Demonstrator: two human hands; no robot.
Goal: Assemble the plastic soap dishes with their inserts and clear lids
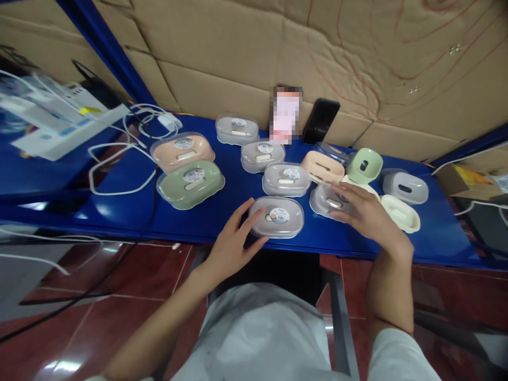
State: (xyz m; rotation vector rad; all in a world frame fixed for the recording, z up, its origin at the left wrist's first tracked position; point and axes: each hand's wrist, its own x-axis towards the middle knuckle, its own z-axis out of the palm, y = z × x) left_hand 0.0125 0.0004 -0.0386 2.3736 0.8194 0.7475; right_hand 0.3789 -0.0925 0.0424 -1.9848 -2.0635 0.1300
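At the table's front edge lies a grey soap box [277,226] with a clear lid and a round label. My left hand [238,238] grips its left end, fingers over the lid and thumb at the front. Just right of it, my right hand [367,209] holds another grey soap box [326,201], fingers and thumb curved over its clear lid. That box's right end is hidden under the hand. Behind these stand a grey lidded box [286,185], a second one [257,161] and a third farther back [230,135].
Left are a peach box [170,155] and a green box [178,191], both lidded. Right are open parts: peach [323,164], green [367,159], grey [418,190], cream [410,217]. Two phones, one lit [286,114] and one dark [320,119], lean on cardboard. White cables [93,174] lie left.
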